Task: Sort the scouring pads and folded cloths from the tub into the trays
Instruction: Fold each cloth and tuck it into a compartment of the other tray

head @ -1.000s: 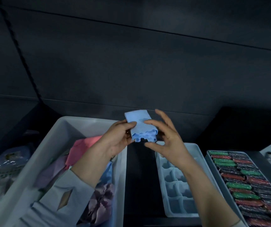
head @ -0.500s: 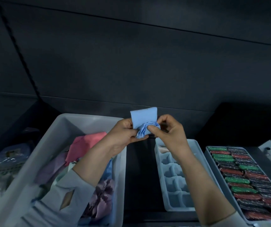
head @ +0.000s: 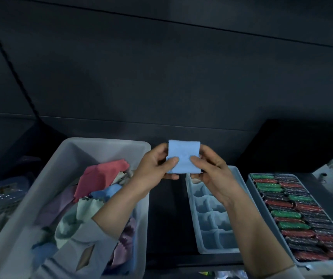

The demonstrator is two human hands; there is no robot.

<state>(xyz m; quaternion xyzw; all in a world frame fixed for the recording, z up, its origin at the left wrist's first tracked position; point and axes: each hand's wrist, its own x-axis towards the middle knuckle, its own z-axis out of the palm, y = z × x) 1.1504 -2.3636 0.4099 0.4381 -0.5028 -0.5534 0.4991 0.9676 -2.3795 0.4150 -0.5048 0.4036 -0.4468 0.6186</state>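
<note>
Here a folded blue cloth (head: 183, 157) is pinched between the left hand (head: 155, 167) and right hand (head: 211, 170), held above the dark gap (head: 166, 214) separating the tub (head: 109, 144) on the left from the compartment tray (head: 235, 177). A pad-filled tray (head: 251, 179) lies far right; dark panels (head: 161, 77) rise behind.

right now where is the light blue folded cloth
The light blue folded cloth is centre of the head view, pinched between both hands above the gap between grey tub and compartment tray.

A pale grey long sleeve (head: 77, 248) with a diamond-shaped cut-out is worn on the left forearm; the right cuff (head: 278, 275) is barely seen; both hands are bare.
</note>
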